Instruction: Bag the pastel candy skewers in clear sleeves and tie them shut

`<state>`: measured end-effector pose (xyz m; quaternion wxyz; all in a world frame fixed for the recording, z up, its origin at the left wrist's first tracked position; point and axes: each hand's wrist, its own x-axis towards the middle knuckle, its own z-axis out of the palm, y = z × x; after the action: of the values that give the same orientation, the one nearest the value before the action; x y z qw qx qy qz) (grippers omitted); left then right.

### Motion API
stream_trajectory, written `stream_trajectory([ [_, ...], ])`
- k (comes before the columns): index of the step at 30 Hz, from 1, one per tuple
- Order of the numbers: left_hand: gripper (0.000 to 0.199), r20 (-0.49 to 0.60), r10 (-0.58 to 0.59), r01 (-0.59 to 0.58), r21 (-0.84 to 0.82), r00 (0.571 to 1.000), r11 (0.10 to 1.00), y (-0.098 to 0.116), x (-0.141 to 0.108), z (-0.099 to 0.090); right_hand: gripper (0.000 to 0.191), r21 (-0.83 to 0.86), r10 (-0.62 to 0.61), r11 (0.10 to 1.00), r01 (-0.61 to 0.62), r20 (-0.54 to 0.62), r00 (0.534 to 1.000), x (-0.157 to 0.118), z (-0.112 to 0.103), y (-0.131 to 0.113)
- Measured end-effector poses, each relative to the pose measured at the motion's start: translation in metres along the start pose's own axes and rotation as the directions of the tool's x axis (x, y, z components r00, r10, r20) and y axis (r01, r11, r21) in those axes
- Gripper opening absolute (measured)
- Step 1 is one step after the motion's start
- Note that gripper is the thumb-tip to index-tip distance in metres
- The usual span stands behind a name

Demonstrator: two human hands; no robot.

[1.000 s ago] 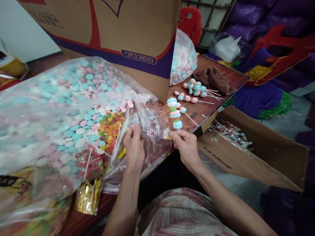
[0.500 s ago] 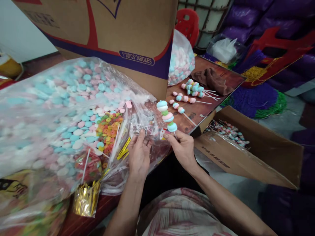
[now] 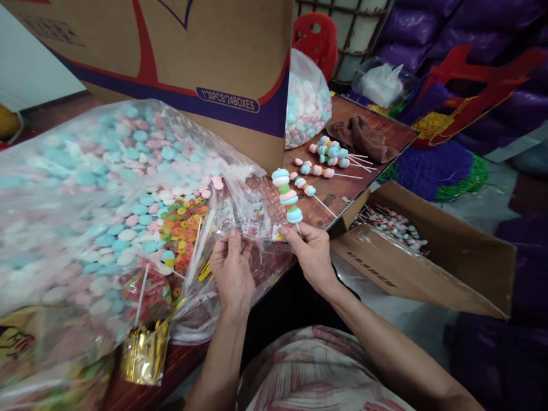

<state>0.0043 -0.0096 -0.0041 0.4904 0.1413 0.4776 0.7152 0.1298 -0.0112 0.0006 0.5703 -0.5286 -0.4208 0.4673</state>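
Note:
My right hand (image 3: 311, 256) pinches the white stick of a candy skewer (image 3: 286, 194) stacked with blue, white, green and pink sweets, held upright over the table edge. My left hand (image 3: 232, 268) grips a small printed clear wrapper bag (image 3: 245, 224) lying on a heap of clear bags. The two hands are close together, the skewer's lower end just right of the wrapper's mouth. Finished skewers (image 3: 329, 154) lie on the brown table (image 3: 342, 191) beyond.
A huge clear bag of pastel sweets (image 3: 81, 188) fills the left, with coloured ring candies (image 3: 184, 228) and gold twist ties (image 3: 143, 354) near it. A big carton (image 3: 171, 51) stands behind. An open box of wrapped skewers (image 3: 428, 251) sits on the right floor.
My right hand has brought the skewer leftward, closer to the wrapper bag. My left hand shifted its fingers on the wrapper and stays in the same spot.

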Motion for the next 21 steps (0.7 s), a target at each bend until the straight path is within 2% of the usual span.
stream_trajectory([
  [2,0.028,-0.016,-0.009,0.008,-0.034,1.0,0.999,0.0,0.002,0.001,0.045,0.004,0.004,1.0,-0.004,0.009,1.0,0.0,0.001,0.001],
  [6,0.022,-0.011,-0.102,0.1,-0.132,0.995,0.986,0.0,0.01,0.001,0.043,-0.024,-0.015,1.0,0.015,-0.015,1.0,0.001,-0.005,0.002],
  [11,0.019,-0.03,-0.174,0.164,-0.2,0.984,0.966,0.003,0.021,-0.003,0.036,-0.237,-0.121,0.964,0.12,0.013,0.993,-0.01,-0.032,-0.005],
  [14,0.021,-0.035,-0.158,0.147,-0.207,0.987,0.967,0.004,0.025,-0.002,0.029,-0.344,-0.173,0.919,0.19,0.081,0.982,-0.024,-0.049,-0.009],
  [17,0.025,-0.025,-0.122,0.116,-0.178,0.992,0.977,0.001,0.026,0.0,0.02,-0.371,-0.195,0.9,0.23,0.13,0.972,-0.036,-0.056,-0.011],
  [19,0.027,-0.015,-0.09,0.086,-0.149,0.996,0.985,-0.001,0.025,0.001,0.019,-0.341,-0.16,0.921,0.187,0.107,0.981,-0.039,-0.053,-0.011],
  [21,0.028,0.003,-0.051,0.051,-0.123,0.999,0.991,-0.005,0.023,0.003,0.025,-0.271,-0.084,0.958,0.096,0.058,0.995,-0.037,-0.047,-0.01],
])
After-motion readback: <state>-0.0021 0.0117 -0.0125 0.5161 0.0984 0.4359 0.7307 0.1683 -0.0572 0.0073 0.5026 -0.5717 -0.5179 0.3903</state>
